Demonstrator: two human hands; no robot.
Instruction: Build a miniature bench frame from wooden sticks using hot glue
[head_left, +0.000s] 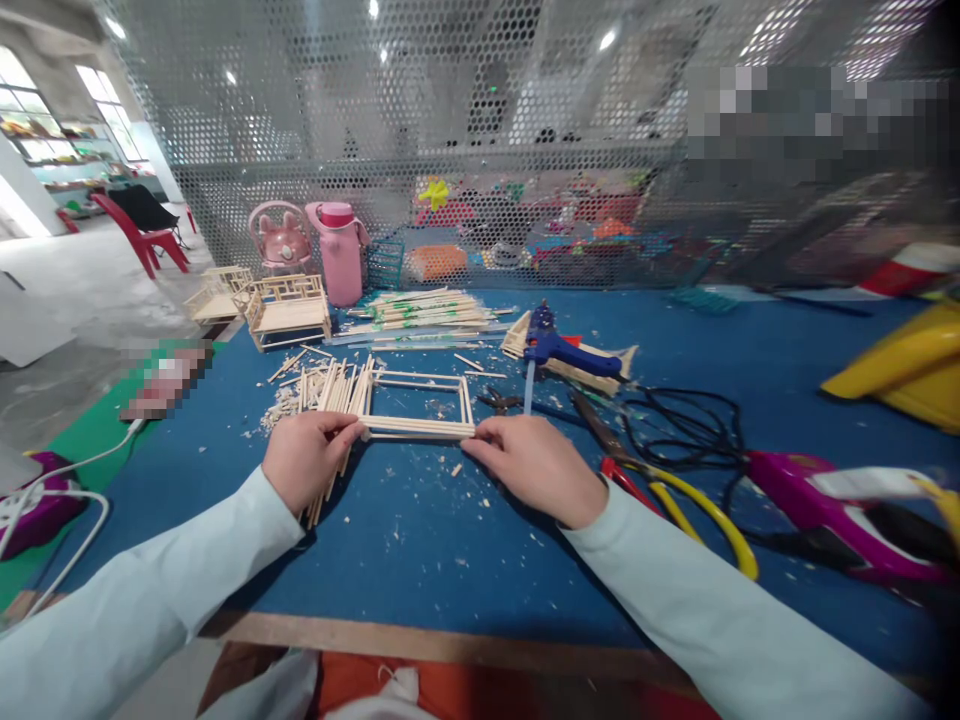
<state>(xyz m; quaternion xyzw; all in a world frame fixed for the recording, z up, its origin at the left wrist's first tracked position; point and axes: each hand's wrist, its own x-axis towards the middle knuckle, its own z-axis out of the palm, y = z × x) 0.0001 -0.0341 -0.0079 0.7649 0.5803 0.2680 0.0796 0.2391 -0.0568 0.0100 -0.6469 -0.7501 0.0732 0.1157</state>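
Note:
A small rectangular frame of thin wooden sticks point(420, 428) stands on the blue table in front of me. My left hand point(309, 455) pinches its near left corner between thumb and fingers. At the near right corner, my right hand point(536, 462) grips the stick ends the same way. Beside and partly under my left hand lies a heap of loose wooden sticks point(330, 385). A blue hot glue gun point(555, 345) with a glue stick rests beyond my right hand, propped on a small wooden piece.
Pliers point(501, 402), yellow-handled scissors point(694, 510) and black cables point(682, 425) lie to the right, near a purple tool point(832, 500). Finished miniature wooden benches point(289, 310), a pink bottle point(341, 255) and bundled sticks point(427, 310) stand behind. A perforated metal screen point(420, 120) closes off the back.

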